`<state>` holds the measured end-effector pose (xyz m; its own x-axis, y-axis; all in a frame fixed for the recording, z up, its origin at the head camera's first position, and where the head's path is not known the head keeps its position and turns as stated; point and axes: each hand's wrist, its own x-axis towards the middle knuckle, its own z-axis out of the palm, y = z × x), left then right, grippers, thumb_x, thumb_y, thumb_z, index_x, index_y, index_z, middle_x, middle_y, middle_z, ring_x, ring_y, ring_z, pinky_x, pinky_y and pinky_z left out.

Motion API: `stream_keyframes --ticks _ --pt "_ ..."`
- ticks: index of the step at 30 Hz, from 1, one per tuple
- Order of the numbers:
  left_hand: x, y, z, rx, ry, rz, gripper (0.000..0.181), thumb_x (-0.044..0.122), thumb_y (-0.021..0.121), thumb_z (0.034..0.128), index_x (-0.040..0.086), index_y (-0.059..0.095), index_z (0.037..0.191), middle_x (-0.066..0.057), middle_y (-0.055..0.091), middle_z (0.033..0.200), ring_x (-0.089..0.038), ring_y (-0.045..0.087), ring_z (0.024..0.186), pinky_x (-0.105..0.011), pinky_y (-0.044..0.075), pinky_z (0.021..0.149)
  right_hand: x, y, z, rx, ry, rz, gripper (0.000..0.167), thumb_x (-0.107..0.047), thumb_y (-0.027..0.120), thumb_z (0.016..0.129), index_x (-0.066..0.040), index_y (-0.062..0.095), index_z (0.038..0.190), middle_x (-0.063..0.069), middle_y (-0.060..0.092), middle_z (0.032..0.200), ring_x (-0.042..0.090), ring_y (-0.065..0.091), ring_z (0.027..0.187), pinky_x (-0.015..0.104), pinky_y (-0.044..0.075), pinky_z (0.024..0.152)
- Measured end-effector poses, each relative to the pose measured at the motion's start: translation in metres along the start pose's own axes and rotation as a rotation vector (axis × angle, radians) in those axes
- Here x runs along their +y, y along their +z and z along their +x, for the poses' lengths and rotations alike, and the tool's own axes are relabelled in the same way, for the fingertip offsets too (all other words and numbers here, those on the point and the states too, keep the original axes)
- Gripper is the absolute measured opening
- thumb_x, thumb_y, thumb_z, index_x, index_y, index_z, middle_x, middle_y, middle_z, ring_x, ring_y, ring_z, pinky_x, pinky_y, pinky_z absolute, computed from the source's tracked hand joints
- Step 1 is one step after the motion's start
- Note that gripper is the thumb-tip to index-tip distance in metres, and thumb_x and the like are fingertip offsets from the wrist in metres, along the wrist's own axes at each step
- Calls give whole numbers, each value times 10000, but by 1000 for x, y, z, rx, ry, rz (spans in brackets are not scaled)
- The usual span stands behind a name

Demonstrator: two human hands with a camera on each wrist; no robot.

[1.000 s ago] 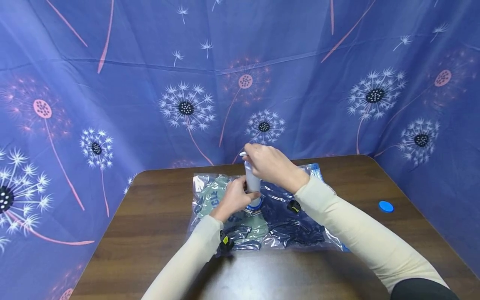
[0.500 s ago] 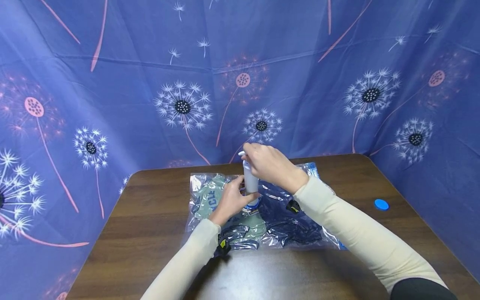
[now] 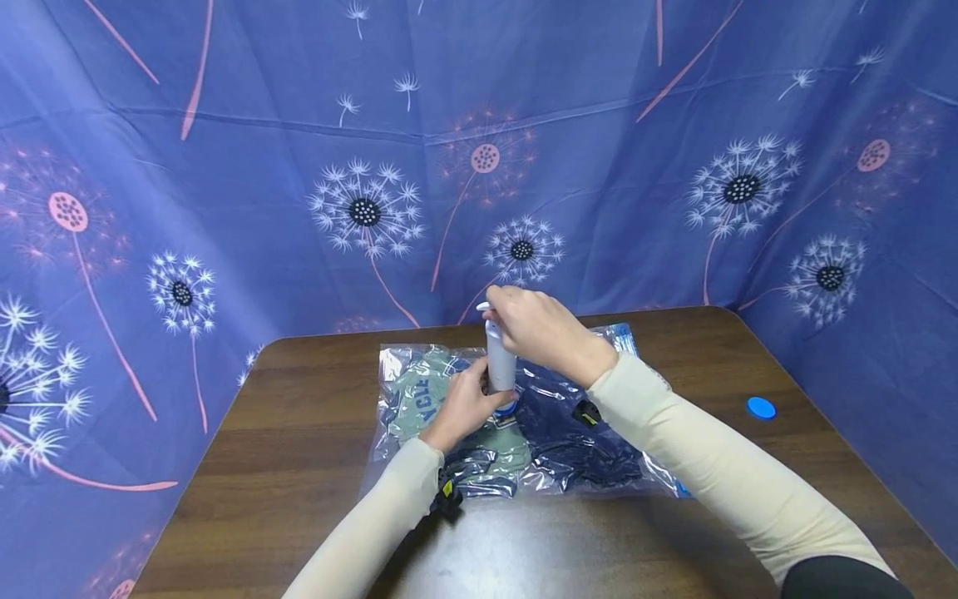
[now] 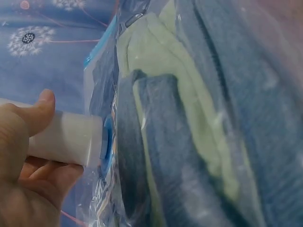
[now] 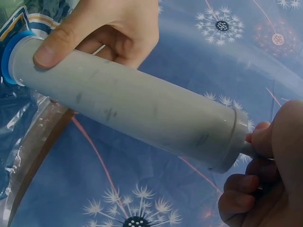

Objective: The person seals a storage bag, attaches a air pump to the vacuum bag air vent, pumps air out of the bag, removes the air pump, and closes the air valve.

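Note:
A white hand pump (image 3: 501, 359) stands upright on the blue valve (image 4: 108, 142) of a clear plastic bag (image 3: 550, 481) holding folded green and dark blue clothes. My left hand (image 3: 466, 408) grips the lower part of the pump's barrel, thumb on one side and fingers round the other. At the top, my right hand (image 3: 546, 333) has its fingers curled round the white handle (image 3: 485, 307). In the right wrist view the barrel (image 5: 137, 101) meets the blue valve ring, and only a short piece of rod shows between barrel and right hand.
A round blue cap (image 3: 761, 408) lies on the brown wooden table (image 3: 299, 433), to the right of the bag. Behind the table and at its sides hangs a blue curtain (image 3: 262, 200) with a dandelion print.
The view has shifted slightly since the earliest frame. My left hand sits a little lower on the barrel than half a second ago; both hands keep their grips.

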<state>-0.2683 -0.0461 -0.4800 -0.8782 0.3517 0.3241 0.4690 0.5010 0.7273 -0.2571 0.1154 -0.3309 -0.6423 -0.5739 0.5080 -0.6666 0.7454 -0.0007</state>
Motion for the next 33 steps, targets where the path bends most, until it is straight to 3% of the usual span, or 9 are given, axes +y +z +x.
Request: stream_keyframes --ticks 9,14,17,21,26,33 --pt "5 1 1 -19 -8 65 497 200 897 812 29 664 1217 -126 769 1071 -212 748 921 -303 605 769 3 -20 6 -75 28 85 123 -86 604 1002 -89 620 881 48 716 795 136 578 578 289 477 498" --pt "4 2 3 -23 11 72 490 195 901 806 26 668 1203 -130 772 1049 -202 743 892 -291 598 747 3 -38 16 -99 49 98 160 -85 588 993 -101 580 834 55 696 753 113 458 527 255 345 470" --pt "4 2 3 -21 0 81 487 196 903 802 29 670 1196 -123 772 1039 -189 730 874 -294 591 736 3 -52 24 -95 24 114 180 -93 582 1004 -97 565 824 60 689 745 117 414 514 255 328 469" --pt "4 3 5 -40 -7 84 494 211 893 816 27 664 1214 -126 766 1055 -199 723 886 -309 591 751 6 -70 32 -42 -19 116 194 -73 583 1006 -85 572 813 56 722 805 137 472 547 288 381 510" --pt "4 4 5 -54 -18 61 505 200 885 824 18 653 1234 -150 762 1099 -234 741 949 -321 609 792 9 -87 40 40 -63 99 219 -84 577 1019 -77 568 800 52 636 725 184 480 597 325 403 574" --pt "4 3 6 -56 -30 35 507 181 878 831 11 653 1252 -162 756 1137 -260 747 1003 -343 617 837 12 -84 41 136 -106 107 221 -73 567 1038 -48 550 819 65 577 716 198 481 630 337 434 607"
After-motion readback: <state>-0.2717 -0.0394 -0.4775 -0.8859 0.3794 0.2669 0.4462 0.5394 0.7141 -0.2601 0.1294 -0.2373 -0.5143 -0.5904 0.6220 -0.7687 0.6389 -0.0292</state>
